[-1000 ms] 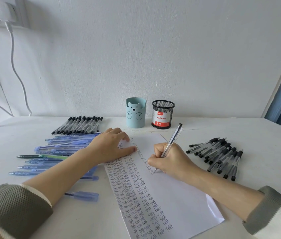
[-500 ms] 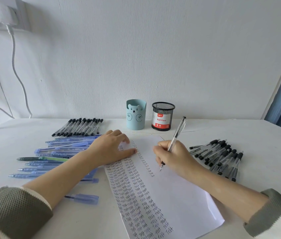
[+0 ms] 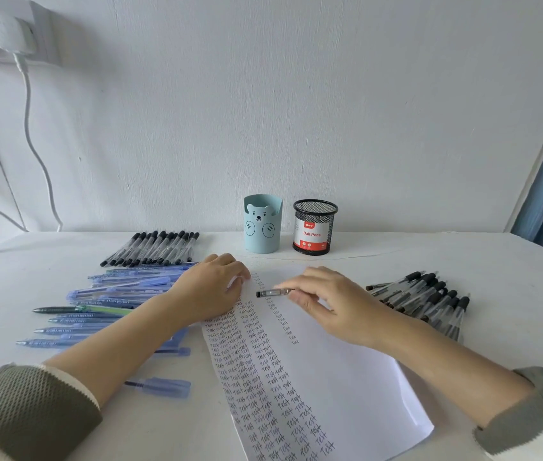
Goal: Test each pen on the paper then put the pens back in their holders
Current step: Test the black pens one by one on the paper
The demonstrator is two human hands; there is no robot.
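Observation:
A white paper [image 3: 336, 377] covered with columns of the written word "Test" lies on the table in front of me. My left hand [image 3: 210, 291] rests flat on its upper left corner. My right hand [image 3: 326, 301] grips a clear black pen [image 3: 271, 293], held level just above the paper, its dark end pointing left. Two holders stand at the back: a light blue bear holder [image 3: 262, 224] and a black mesh holder [image 3: 315, 227]. No pens show above either rim.
Several black pens [image 3: 153, 247] lie in a row at the back left, several blue pens [image 3: 97, 304] below them, and a blue cap [image 3: 163, 385] nearer me. A pile of black pens [image 3: 426, 299] sits right of my right hand. White cables [image 3: 30, 128] hang on the left wall.
My right hand stopped writing, lifted the pen off the paper and turned it from upright to level, pointing left. My left hand stayed on the paper.

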